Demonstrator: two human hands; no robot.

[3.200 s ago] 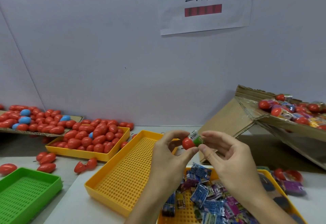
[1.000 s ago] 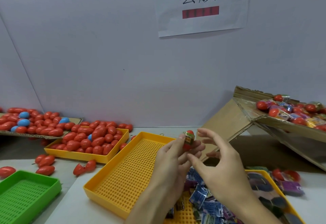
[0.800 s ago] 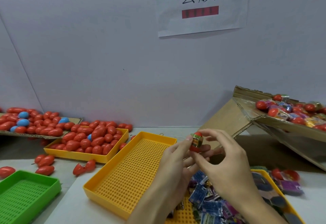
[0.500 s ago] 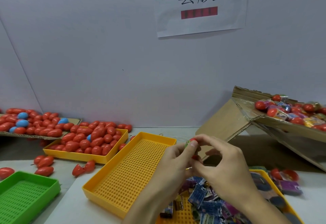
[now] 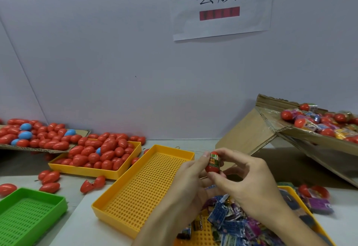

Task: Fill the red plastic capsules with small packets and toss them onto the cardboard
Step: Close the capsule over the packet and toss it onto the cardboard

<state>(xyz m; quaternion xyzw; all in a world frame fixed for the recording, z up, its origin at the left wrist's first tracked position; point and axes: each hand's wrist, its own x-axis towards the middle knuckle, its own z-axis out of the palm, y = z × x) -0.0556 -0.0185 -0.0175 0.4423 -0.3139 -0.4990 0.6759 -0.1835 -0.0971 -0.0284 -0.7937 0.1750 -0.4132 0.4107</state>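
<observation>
Roughly by size: tabletop [image 5: 81, 218] carried everything I had to work with. Tilted cardboard [image 5: 249, 135] sat at its far right corner, filled capsules already piled on top. Empty yellow tray [image 5: 143, 187] lay mid-table, a tray of red capsules [image 5: 100, 154] toward the far left edge, a green tray [image 5: 29, 214] at the near left corner, the packets tray [image 5: 232, 224] at the near edge under my wrists. My left hand [image 5: 186, 183] and right hand [image 5: 249, 181] both pinched one red capsule [image 5: 212, 163] upright above the table's middle, fingertips narrow around it, a printed packet wrapped at its waist. Step looked like seating the packet. Next would need a toss right, onto the cardboard.
</observation>
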